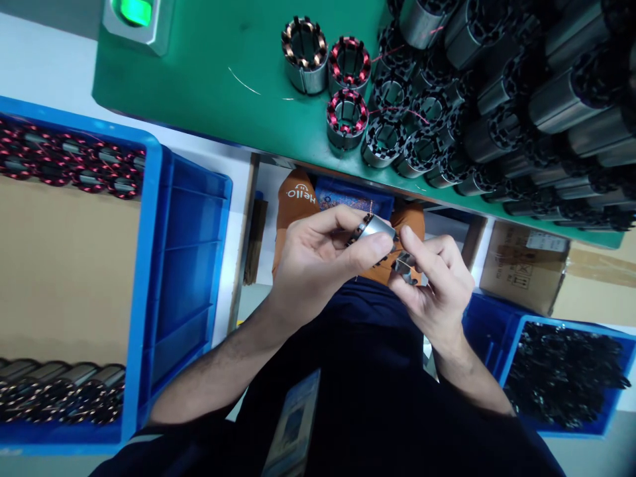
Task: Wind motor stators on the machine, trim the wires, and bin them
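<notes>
- Left hand (318, 262) grips a stator (373, 227) over the lap, below the bench (209, 79) edge
- Right hand (436, 281) pinches a small metal part (405, 265) just beside the stator
- More stators (497, 106) stand on the bench

Even, bright overhead lighting falls on the green bench mat (209, 86), with faint glare on the metal cylinders (561, 99). A green indicator lamp (134, 11) blooms to overexposure. The lap area below the bench is dim. Edges bow with wide-angle distortion; corners and both hands appear slightly soft.
</notes>
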